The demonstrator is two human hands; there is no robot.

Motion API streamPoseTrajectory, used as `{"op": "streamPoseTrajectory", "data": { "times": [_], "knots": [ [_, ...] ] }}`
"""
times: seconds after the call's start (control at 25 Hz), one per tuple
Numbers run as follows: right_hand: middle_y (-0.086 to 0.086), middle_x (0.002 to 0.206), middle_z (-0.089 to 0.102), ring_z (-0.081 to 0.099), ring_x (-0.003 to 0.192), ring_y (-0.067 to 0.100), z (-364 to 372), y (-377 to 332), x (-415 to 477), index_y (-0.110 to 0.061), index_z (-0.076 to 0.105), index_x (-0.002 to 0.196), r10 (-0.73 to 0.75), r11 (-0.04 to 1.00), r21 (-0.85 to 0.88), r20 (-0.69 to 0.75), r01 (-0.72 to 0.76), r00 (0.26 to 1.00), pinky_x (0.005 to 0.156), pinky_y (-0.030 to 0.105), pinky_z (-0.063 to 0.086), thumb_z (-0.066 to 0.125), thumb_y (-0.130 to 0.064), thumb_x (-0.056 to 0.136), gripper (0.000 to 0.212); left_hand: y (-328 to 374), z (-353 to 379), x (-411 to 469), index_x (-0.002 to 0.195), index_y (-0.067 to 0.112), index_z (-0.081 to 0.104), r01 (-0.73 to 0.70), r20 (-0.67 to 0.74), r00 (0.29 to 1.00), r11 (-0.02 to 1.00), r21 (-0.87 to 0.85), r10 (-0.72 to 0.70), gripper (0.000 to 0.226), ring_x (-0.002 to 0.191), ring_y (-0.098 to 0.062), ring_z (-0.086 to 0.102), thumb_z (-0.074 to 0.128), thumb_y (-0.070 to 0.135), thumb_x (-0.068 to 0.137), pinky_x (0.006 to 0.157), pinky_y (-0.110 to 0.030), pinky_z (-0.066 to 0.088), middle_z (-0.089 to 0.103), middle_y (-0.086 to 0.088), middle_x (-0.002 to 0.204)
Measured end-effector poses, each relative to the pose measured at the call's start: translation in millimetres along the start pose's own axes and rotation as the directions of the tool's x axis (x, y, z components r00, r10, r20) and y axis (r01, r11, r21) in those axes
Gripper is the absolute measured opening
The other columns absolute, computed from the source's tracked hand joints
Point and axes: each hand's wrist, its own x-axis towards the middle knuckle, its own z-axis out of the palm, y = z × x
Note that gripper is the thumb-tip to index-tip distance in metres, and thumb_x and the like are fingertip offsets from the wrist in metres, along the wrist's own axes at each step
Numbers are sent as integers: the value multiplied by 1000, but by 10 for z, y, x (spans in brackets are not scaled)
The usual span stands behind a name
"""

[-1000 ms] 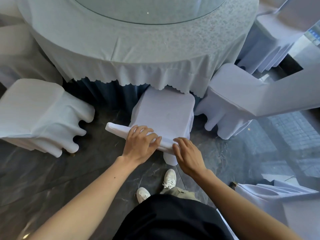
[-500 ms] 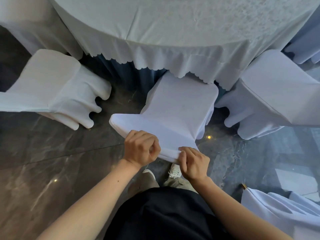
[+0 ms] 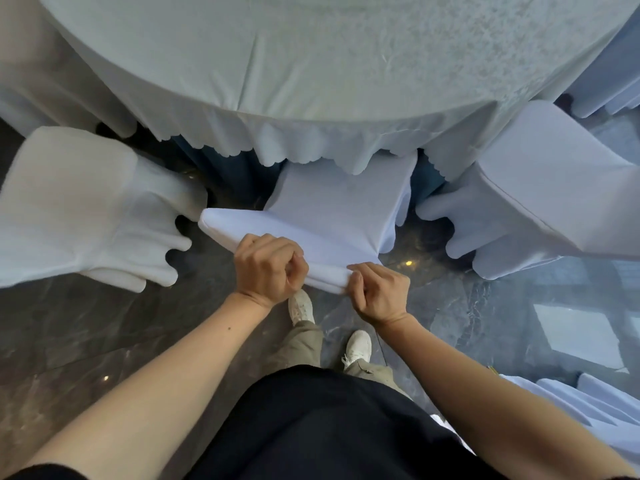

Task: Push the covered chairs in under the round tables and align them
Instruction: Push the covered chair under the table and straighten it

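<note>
**Desk:** Banquet hall, chairs going in. What do we see at our fingers?

**Floor:** Those of our left hand are curled tight over the top edge of the backrest. Our right hand pinches the backrest's near corner, and thumb and fingertips bunch the white cover.

**Desk:** And the covered chair itself?

**Floor:** Dead ahead at 12 o'clock. Its seat front is tucked under the scalloped hem of the tablecloth on the round table, though much of the seat shows outside the hem.

**Desk:** So we judge the push partly made. Is it square?

**Floor:** Not to our eyes. The backrest runs slantwise, from 10 o'clock toward 4 o'clock, so we reckon a twist is needed along with a last shove.

**Desk:** The neighbours?

**Floor:** At 9 o'clock a second chair stands clear of the hem, its seat wholly out and turned aside. At 2 o'clock a third chair has its front close to the hem but sits angled. Another chair shows at 5 o'clock, well apart from the table, on the dark marble floor.

**Desk:** Then we count one chair nearly home and at least two waiting.
</note>
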Motion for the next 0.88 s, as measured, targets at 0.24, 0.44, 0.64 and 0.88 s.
{"op": "streamPoseTrajectory", "data": {
  "times": [0.24, 0.44, 0.64, 0.88],
  "knots": [
    [-2, 63, 60, 55, 53, 23, 185, -41, 733, -17, 62, 68, 60, 994, -98, 67, -53, 996, 45, 32, 42, 25, -34, 96, 50, -464, 154, 617, 50, 17, 54, -14, 47, 999, 1000, -14, 14, 30, 45, -19, 45, 48, 21, 79, 53, -29, 29, 56, 4, 50],
    [-1, 62, 56, 48, 49, 23, 247, -78, 1035, -15, 56, 69, 87, 989, -126, 112, -73, 990, 46, 31, 40, 20, -34, 98, 50, -655, 258, 864, 49, 16, 53, -3, 81, 997, 1000, 18, 1, 31, 45, -21, 45, 48, 21, 79, 53, -30, 31, 54, 2, 49],
    [-4, 62, 47, 41, 51, 19, 179, -182, 1013, -16, 48, 72, 155, 981, -142, 182, -130, 971, 48, 32, 41, 17, -40, 99, 48, -616, 198, 882, 48, 16, 48, 1, 68, 998, 1000, 32, -3, 32, 45, -20, 36, 47, 21, 79, 54, -27, 29, 48, 1, 46],
    [2, 83, 59, 51, 74, 21, -17, -264, 818, -14, 55, 91, 176, 984, -47, 262, -169, 949, 69, 42, 46, 27, -38, 103, 39, -564, 120, 792, 65, 16, 65, -5, 197, 980, 999, 35, -2, 35, 60, -22, 54, 41, 28, 88, 64, -30, 31, 64, 2, 64]
  ]
}}
